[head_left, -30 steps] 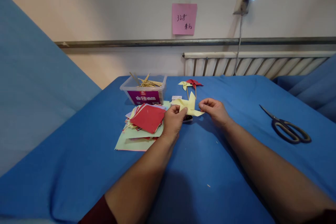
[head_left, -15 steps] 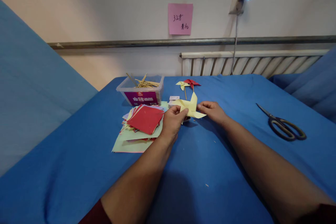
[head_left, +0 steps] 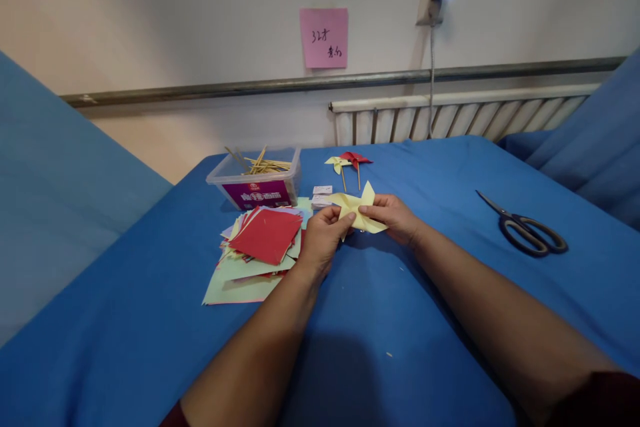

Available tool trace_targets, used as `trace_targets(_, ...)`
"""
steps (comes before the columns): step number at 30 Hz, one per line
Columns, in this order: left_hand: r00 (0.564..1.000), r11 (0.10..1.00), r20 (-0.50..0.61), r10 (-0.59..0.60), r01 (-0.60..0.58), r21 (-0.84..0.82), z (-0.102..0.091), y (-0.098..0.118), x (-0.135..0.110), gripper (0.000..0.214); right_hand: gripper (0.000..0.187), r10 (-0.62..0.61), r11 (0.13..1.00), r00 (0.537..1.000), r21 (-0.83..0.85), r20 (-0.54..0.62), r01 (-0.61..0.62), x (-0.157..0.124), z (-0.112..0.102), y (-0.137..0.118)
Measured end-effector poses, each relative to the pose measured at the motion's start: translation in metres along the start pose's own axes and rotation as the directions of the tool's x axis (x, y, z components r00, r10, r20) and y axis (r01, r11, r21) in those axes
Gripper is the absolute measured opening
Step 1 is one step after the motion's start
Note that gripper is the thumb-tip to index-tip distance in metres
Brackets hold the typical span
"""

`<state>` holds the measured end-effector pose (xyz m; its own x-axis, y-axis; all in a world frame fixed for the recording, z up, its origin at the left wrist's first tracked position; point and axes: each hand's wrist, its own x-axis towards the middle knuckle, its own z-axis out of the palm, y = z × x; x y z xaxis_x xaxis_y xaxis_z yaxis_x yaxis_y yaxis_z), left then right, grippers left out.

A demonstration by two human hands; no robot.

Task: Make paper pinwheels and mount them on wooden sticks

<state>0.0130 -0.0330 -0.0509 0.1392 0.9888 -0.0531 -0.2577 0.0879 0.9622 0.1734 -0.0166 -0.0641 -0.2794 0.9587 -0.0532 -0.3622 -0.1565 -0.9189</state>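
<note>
A yellow paper pinwheel (head_left: 363,221) with folded blades is held up over the table between both hands. My left hand (head_left: 324,235) pinches its left side, thumb on the front of the paper. From the right, my right hand (head_left: 393,216) grips it too, with the thumb near its middle. Fingers behind the paper are hidden. Beyond the hands lie a finished red pinwheel (head_left: 356,159) and a pale yellow pinwheel (head_left: 338,163), each on a wooden stick. Small white boxes (head_left: 321,199) sit just behind my left hand.
Left of the hands lies a stack of coloured paper squares (head_left: 267,235), red on top. Behind it stands a clear plastic tub (head_left: 260,190) of wooden sticks. Black-handled scissors (head_left: 531,232) rest at the right on the blue tablecloth (head_left: 425,347).
My right hand has come in from beside the yellow pinwheel and now grips it with the thumb near the centre. The view has shifted slightly to the right.
</note>
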Motion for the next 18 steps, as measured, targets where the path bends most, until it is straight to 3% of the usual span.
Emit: trace_targets(18, 1.0, 0.998, 0.005, -0.023, 0.023, -0.051, -0.0014, 0.0057, 0.0012, 0.033, 0.033, -0.031, 0.998, 0.999, 0.054, 0.042, 0.028, 0.0017, 0.0046, -0.0015)
